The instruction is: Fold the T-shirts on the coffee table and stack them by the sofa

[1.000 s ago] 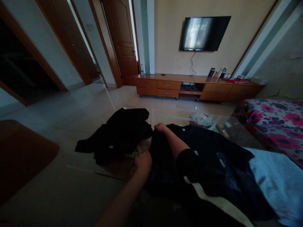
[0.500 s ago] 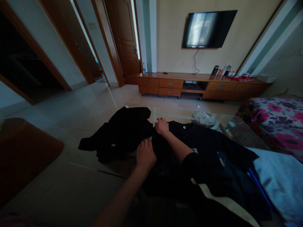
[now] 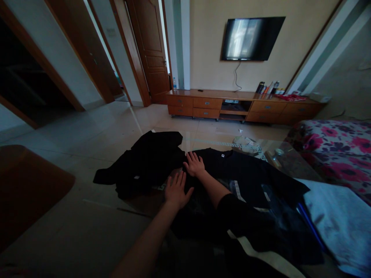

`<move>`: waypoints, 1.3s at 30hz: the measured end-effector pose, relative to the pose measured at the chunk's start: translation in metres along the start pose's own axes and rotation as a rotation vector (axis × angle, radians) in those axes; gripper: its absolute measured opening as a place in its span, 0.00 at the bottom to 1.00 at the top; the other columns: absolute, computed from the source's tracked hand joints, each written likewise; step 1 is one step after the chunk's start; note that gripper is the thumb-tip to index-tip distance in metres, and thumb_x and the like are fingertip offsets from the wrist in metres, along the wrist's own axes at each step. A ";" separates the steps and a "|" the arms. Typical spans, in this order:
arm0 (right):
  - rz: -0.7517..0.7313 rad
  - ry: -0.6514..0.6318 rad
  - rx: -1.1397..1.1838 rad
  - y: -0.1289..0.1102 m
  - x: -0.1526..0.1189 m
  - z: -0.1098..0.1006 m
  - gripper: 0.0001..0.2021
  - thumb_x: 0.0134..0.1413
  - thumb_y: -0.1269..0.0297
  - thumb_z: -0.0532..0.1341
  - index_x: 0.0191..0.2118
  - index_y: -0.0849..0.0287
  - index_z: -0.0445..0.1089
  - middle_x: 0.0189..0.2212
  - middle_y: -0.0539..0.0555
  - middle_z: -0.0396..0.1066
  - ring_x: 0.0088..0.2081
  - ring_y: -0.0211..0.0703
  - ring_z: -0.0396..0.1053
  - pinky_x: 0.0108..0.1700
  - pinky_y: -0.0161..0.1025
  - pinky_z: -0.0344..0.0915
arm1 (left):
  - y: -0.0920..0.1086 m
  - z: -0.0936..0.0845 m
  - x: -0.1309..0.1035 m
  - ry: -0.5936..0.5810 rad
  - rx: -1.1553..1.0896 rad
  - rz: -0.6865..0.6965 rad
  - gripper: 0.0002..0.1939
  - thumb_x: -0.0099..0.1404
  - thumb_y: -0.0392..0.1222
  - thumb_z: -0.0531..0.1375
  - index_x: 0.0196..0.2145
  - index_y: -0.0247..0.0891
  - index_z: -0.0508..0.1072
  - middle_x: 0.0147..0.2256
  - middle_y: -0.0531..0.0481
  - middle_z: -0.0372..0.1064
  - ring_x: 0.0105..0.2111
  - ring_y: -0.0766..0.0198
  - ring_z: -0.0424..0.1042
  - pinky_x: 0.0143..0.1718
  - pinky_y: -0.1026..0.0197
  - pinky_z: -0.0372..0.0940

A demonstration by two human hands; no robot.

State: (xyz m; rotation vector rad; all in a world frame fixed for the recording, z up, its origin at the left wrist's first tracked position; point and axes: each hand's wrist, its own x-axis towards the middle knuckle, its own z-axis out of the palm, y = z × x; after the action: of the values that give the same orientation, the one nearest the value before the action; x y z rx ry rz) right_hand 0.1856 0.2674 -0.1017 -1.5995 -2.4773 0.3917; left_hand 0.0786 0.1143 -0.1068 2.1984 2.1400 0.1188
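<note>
A black shirt [image 3: 246, 166] with a small white neck label lies spread on a glass table. My right hand [image 3: 195, 165] rests on its left part, fingers apart. Nearer to me, my left hand [image 3: 177, 192] lies palm down with spread fingers at the left edge of the dark cloth. Neither hand holds anything. To the left of both hands is a heap of black clothing [image 3: 147, 158]. Clear plastic packaging [image 3: 268, 197] with a pale strip lies on the shirt.
The glass table's patterned border [image 3: 224, 143] runs behind the shirt. Light blue cloth [image 3: 339, 220] lies at the right, near a flowered sofa [image 3: 342, 139]. A small jar [image 3: 278, 152] stands on the glass. A brown rounded seat [image 3: 31, 189] is at the left.
Both hands have opened from a closed pose and spread their fingers on the cloth. The plastic packaging under my right forearm shows more. The view has shifted slightly.
</note>
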 end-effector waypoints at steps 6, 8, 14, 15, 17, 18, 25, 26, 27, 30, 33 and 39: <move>0.006 -0.096 0.078 0.021 -0.008 -0.019 0.34 0.71 0.41 0.42 0.76 0.49 0.42 0.76 0.53 0.36 0.75 0.52 0.35 0.71 0.56 0.38 | 0.001 -0.004 0.002 -0.009 0.024 0.004 0.41 0.70 0.67 0.46 0.74 0.44 0.51 0.74 0.44 0.42 0.73 0.47 0.41 0.71 0.38 0.32; 0.044 -0.026 0.067 0.040 -0.022 -0.036 0.33 0.72 0.42 0.43 0.75 0.49 0.45 0.76 0.56 0.37 0.74 0.55 0.37 0.70 0.59 0.41 | 0.002 -0.006 0.001 0.006 0.039 0.014 0.41 0.70 0.66 0.47 0.73 0.42 0.52 0.73 0.43 0.42 0.74 0.47 0.40 0.71 0.39 0.32; 0.379 0.244 -0.097 0.147 -0.096 -0.114 0.30 0.67 0.48 0.54 0.68 0.55 0.58 0.69 0.65 0.55 0.68 0.63 0.52 0.65 0.64 0.50 | 0.020 -0.015 -0.005 0.141 0.048 0.071 0.36 0.74 0.58 0.44 0.72 0.37 0.55 0.73 0.43 0.44 0.74 0.54 0.37 0.73 0.46 0.33; 0.483 0.260 -0.114 0.169 -0.111 -0.126 0.30 0.66 0.48 0.55 0.68 0.56 0.60 0.67 0.67 0.57 0.67 0.65 0.53 0.64 0.65 0.51 | 0.026 -0.016 -0.005 0.153 0.035 0.089 0.35 0.74 0.57 0.43 0.72 0.37 0.55 0.73 0.43 0.45 0.74 0.55 0.38 0.73 0.48 0.33; 0.699 0.296 -0.129 0.214 -0.144 -0.145 0.31 0.64 0.48 0.56 0.66 0.60 0.62 0.64 0.71 0.59 0.65 0.69 0.55 0.61 0.67 0.54 | 0.036 -0.015 -0.005 0.163 0.004 0.133 0.35 0.75 0.56 0.42 0.71 0.35 0.57 0.73 0.43 0.46 0.74 0.55 0.41 0.73 0.50 0.36; 0.798 0.310 -0.127 0.235 -0.160 -0.151 0.31 0.63 0.47 0.56 0.65 0.62 0.63 0.63 0.73 0.60 0.65 0.71 0.55 0.61 0.68 0.54 | 0.039 -0.013 -0.005 0.162 -0.010 0.147 0.34 0.75 0.56 0.41 0.71 0.34 0.57 0.73 0.42 0.47 0.73 0.55 0.42 0.73 0.50 0.37; 1.120 0.311 -0.165 0.341 -0.264 -0.155 0.36 0.54 0.40 0.60 0.62 0.59 0.70 0.64 0.77 0.60 0.66 0.77 0.55 0.59 0.73 0.55 | 0.034 0.012 0.008 0.104 -0.070 0.220 0.32 0.75 0.54 0.45 0.71 0.39 0.57 0.73 0.44 0.47 0.73 0.56 0.45 0.72 0.49 0.43; 1.150 0.292 -0.160 0.349 -0.272 -0.155 0.37 0.52 0.37 0.60 0.61 0.58 0.71 0.64 0.77 0.60 0.66 0.77 0.55 0.59 0.74 0.54 | 0.031 0.015 0.010 0.103 -0.069 0.230 0.32 0.75 0.54 0.46 0.71 0.39 0.57 0.73 0.45 0.48 0.73 0.56 0.44 0.72 0.49 0.43; 1.176 0.272 -0.141 0.355 -0.279 -0.155 0.39 0.50 0.34 0.60 0.60 0.58 0.71 0.64 0.78 0.61 0.66 0.78 0.56 0.58 0.74 0.55 | 0.029 0.017 0.013 0.103 -0.066 0.238 0.32 0.75 0.55 0.46 0.71 0.40 0.57 0.73 0.45 0.48 0.73 0.56 0.44 0.72 0.49 0.43; 1.184 0.236 -0.069 0.364 -0.288 -0.158 0.47 0.45 0.28 0.60 0.60 0.62 0.72 0.62 0.80 0.62 0.64 0.81 0.60 0.56 0.73 0.60 | 0.026 0.021 0.020 0.106 -0.057 0.258 0.32 0.75 0.55 0.46 0.71 0.41 0.57 0.73 0.46 0.48 0.73 0.56 0.44 0.72 0.48 0.43; 1.090 0.218 -0.074 0.363 -0.287 -0.165 0.39 0.43 0.34 0.66 0.54 0.60 0.76 0.58 0.76 0.68 0.61 0.78 0.65 0.54 0.69 0.64 | 0.027 0.021 0.022 0.121 -0.048 0.255 0.32 0.74 0.55 0.46 0.71 0.41 0.57 0.73 0.46 0.47 0.73 0.55 0.45 0.72 0.48 0.43; 0.953 0.389 0.012 0.342 -0.270 -0.182 0.17 0.56 0.57 0.63 0.49 0.58 0.76 0.45 0.67 0.78 0.50 0.61 0.76 0.48 0.48 0.71 | 0.034 0.018 0.021 0.125 -0.036 0.239 0.32 0.74 0.53 0.48 0.70 0.40 0.59 0.72 0.46 0.50 0.72 0.54 0.48 0.72 0.47 0.44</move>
State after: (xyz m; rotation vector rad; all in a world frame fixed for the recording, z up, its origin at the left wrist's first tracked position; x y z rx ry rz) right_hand 0.6448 0.1786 -0.0328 -2.4670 -1.3123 0.1625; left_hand 0.1144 0.1344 -0.1206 2.4779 1.9054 0.3131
